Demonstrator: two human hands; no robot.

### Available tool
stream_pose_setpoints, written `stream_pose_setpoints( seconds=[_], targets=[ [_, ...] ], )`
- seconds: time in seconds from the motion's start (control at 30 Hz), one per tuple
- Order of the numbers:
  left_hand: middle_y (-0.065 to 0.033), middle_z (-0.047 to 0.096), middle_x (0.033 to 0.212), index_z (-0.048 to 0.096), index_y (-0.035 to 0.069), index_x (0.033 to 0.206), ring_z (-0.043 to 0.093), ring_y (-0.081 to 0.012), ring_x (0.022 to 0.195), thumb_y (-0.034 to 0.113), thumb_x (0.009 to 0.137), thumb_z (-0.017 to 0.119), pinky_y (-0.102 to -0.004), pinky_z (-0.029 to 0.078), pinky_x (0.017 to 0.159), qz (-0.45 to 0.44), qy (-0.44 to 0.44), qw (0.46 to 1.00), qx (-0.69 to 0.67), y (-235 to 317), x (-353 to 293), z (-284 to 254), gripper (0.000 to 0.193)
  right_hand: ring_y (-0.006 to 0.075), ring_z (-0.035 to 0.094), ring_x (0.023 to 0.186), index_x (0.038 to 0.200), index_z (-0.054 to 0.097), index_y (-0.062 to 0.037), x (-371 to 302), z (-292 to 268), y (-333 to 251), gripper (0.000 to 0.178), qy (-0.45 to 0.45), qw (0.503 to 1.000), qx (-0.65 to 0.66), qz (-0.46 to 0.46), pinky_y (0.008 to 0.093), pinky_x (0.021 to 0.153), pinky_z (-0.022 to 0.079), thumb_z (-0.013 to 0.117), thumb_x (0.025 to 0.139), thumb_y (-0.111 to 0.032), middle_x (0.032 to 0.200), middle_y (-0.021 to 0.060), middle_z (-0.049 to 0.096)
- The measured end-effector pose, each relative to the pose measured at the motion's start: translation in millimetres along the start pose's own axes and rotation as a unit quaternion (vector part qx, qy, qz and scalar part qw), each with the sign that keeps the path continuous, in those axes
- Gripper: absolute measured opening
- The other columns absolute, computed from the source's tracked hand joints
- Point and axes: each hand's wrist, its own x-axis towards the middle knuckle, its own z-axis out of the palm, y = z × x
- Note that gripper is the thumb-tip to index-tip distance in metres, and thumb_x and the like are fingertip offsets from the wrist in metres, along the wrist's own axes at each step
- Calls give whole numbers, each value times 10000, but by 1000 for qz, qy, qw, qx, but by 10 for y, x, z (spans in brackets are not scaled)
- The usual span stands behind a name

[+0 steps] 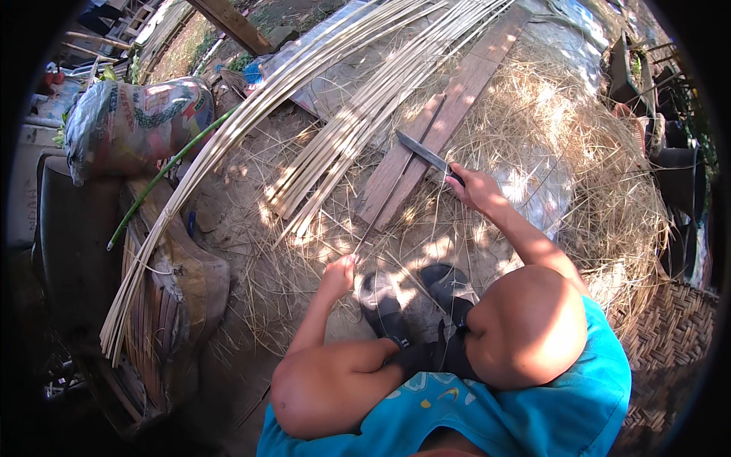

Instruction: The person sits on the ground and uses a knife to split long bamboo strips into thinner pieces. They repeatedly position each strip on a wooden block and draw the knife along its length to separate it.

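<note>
My right hand (474,189) is closed round the dark handle of a knife (423,152). The blade lies slantwise across a pair of brown wooden boards (449,122) on the ground ahead of me. Near my left shoe, my left hand (339,274) pinches the near end of a thin dark strip (367,234). That strip runs up onto the boards and under the blade; its far part is hard to tell from the gap between them. Left of the boards lies a bundle of pale split bamboo strips (335,152).
Fine shavings (594,175) are heaped at the right over plastic sheeting. A longer strip bundle (228,137) arches over a wooden block (202,286) on the left, beside a green stick (167,175) and a stuffed sack (145,122). A woven mat (678,327) sits at lower right.
</note>
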Motion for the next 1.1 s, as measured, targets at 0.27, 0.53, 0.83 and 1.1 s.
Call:
stream_pose_setpoints(
  seconds=[0.27,0.53,0.83,1.1],
  targets=[
    [-276,610,796,598,-11,929,610,-491,784,309,1066,467,-518,465,697,-11,25,998,-60,-392,-519,-92,372,470,682,794,1241,600,-125,289,-299,171,389,42,998,-54,-10,559,733,537,515,1036,-444,833,254,693],
    [-286,624,770,628,-10,938,643,-481,791,336,1055,474,-543,483,707,-54,2,999,10,-674,-522,-270,396,453,684,734,1153,618,-78,413,-569,465,375,128,986,-35,102,545,668,533,506,1047,-421,737,232,678],
    [-194,664,647,615,27,913,666,-418,591,348,1028,558,-512,556,557,149,156,953,213,-529,154,27,345,446,696,834,1432,519,-214,-592,509,-840,511,-153,976,-33,-149,511,767,571,547,1014,-508,1066,234,669],
    [-252,672,697,650,7,1107,683,-464,667,334,1045,493,-561,546,602,6,56,980,189,-177,-27,-203,368,493,676,782,1166,607,-80,251,-629,733,397,185,967,-32,171,579,716,535,502,1043,-443,771,239,691]
  ],
)
